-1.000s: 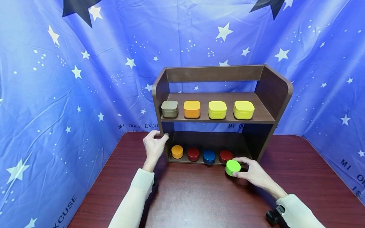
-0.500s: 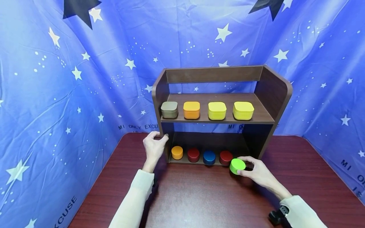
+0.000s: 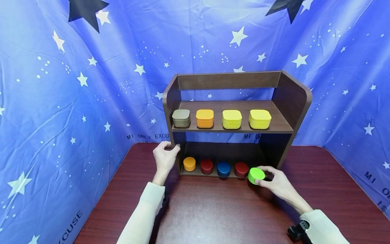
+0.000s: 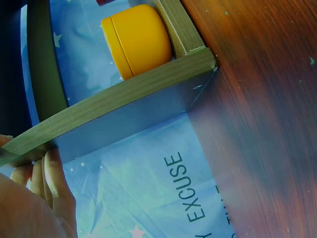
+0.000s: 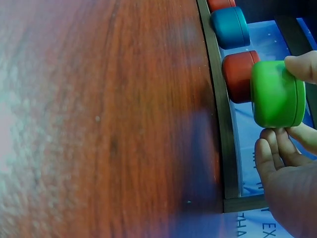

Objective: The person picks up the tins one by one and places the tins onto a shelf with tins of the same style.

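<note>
In the head view my right hand (image 3: 281, 183) pinches a round lime-green tin (image 3: 256, 175) between thumb and fingers, at the front right of the lower shelf (image 3: 219, 149). The right wrist view has the green tin (image 5: 277, 94) in front of a red tin (image 5: 238, 76). My left hand (image 3: 164, 157) grips the left side panel of the brown two-tier shelf rack (image 3: 297, 98), thumb and fingers on either side of its edge. Along the lower shelf stand an orange tin (image 3: 189, 164), a dark red tin (image 3: 207, 166), a blue tin (image 3: 223, 169) and another red tin (image 3: 241, 169).
Square-cornered tins line the upper shelf: grey (image 3: 181, 118), orange (image 3: 204, 119), yellow (image 3: 232, 119) and yellow (image 3: 260, 119). The rack stands on a dark red wooden table (image 3: 210, 210). A blue starry cloth (image 3: 122, 84) hangs behind and at both sides.
My right hand has moved the green tin rightward and slightly toward the rack, away from in front of the right red tin. My left hand keeps its hold on the side panel.
</note>
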`<state>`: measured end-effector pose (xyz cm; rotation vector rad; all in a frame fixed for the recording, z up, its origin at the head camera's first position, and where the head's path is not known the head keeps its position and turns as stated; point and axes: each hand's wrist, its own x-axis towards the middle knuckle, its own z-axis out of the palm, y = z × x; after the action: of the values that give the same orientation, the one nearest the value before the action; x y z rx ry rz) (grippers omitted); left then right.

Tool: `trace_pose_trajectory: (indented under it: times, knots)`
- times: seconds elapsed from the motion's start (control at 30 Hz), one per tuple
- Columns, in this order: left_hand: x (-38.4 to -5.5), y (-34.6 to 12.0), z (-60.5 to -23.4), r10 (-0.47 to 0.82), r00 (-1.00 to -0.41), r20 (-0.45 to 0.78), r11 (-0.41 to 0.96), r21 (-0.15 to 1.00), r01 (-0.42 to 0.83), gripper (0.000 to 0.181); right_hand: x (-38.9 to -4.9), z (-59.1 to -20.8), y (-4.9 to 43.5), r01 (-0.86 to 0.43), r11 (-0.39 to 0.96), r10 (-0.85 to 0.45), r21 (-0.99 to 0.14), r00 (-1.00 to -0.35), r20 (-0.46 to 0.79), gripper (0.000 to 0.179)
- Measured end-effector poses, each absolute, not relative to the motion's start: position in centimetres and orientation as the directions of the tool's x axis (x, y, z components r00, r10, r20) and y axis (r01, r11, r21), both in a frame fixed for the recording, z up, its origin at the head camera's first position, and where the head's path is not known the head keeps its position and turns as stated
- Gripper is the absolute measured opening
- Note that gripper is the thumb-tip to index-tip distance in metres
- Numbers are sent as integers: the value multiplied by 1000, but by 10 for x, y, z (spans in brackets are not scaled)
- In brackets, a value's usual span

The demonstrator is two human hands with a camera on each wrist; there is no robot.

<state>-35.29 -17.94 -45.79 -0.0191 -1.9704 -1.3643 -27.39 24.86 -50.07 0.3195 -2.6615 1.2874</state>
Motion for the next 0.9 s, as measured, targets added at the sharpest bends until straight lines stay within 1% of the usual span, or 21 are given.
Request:
trace_pose_trajectory:
  times: [0.13, 0.3, 0.57, 0.9]
  knots:
    - [-353, -181, -459, -373, -737, 564, 435, 808, 398, 13, -275, -501, 247, -241, 598, -89, -765, -968, 235, 51]
    - [-353, -182, -459, -372, -735, 567, 434, 806, 403, 13, -277, -500, 240, -186, 619, -18, -763, -975, 223, 55]
    - [-353, -180, -458, -369, -734, 570, 441, 803, 402, 13, -281, -504, 227, -130, 716, 94, -686, -956, 279, 55]
    - [-352, -180, -457, -361, -745, 561, 452, 804, 387, 15, -285, -505, 217, -113, 776, 116, -621, -942, 315, 59]
